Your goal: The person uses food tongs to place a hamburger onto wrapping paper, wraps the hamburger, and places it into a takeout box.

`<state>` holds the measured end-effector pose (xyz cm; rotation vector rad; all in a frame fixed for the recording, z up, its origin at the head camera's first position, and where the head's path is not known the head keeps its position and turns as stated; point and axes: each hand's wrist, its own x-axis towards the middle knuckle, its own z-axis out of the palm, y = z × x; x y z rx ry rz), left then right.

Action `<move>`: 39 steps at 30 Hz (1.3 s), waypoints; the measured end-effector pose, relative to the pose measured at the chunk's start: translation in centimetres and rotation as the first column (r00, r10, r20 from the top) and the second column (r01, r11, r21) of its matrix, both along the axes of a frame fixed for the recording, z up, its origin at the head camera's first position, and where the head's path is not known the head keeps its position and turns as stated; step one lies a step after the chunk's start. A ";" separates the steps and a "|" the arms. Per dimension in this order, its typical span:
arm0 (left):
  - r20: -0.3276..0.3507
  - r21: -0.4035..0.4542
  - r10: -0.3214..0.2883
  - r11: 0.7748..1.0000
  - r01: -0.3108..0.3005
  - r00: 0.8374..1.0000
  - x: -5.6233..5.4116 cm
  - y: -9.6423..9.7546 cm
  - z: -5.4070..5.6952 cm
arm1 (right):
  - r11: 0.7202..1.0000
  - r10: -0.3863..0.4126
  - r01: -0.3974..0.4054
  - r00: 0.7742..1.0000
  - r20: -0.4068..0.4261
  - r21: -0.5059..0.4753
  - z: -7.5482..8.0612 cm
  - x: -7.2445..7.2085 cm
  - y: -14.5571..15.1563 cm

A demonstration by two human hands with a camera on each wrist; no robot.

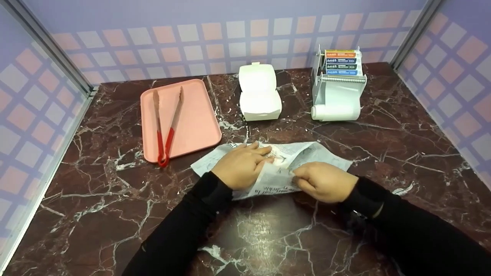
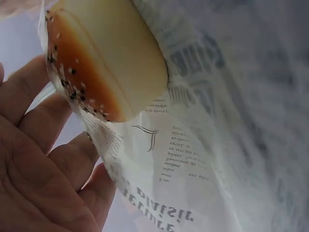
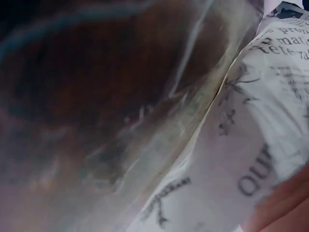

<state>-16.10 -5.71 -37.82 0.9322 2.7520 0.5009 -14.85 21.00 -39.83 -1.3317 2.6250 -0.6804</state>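
A sheet of newsprint-patterned wrapping paper [image 1: 282,184] lies on the table under both hands, its near edge raised in a fold. Within it, the left wrist view shows a bun [image 2: 113,58] with a browned crust dotted with black and white seeds. My left hand [image 1: 242,165] rests on the paper at the bun, fingers extended to the right; the fingers [image 2: 72,154] lie against the paper beside the bun's crust. With thumb and curled fingers my right hand [image 1: 326,181] pinches the paper's near flap. In the right wrist view, the printed paper [image 3: 231,145] fills the right side.
Red-handled tongs [image 1: 168,142] lie on a pink tray [image 1: 195,115] at the back left. An open white clamshell box [image 1: 261,103] stands at the back middle. To its right is a dispenser [image 1: 339,86] with a white roll and several small coloured boxes. Walls bound the table.
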 end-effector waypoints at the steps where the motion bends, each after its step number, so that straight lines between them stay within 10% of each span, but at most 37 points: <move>1: 0.010 0.011 0.001 1.000 -0.001 1.000 -0.1 -0.1 0.0 | 1.000 -0.021 0.021 1.000 0.011 -0.010 0.0 -0.1 0.0; 11: 0.187 0.185 0.033 0.980 -0.068 0.982 -0.7 -1.8 0.1 | 0.954 -0.282 0.291 0.953 0.113 -0.073 0.4 -0.7 -0.6; 19: 0.227 0.119 0.007 0.992 -0.035 0.974 -1.5 -2.0 0.6 | 0.904 -0.399 0.415 0.905 0.147 -0.106 0.8 -1.6 -1.0; 39: 0.295 0.084 0.057 0.993 -0.085 0.954 -3.8 -1.9 1.9 | 0.952 -0.294 0.305 0.883 0.365 0.030 -0.1 -4.9 5.0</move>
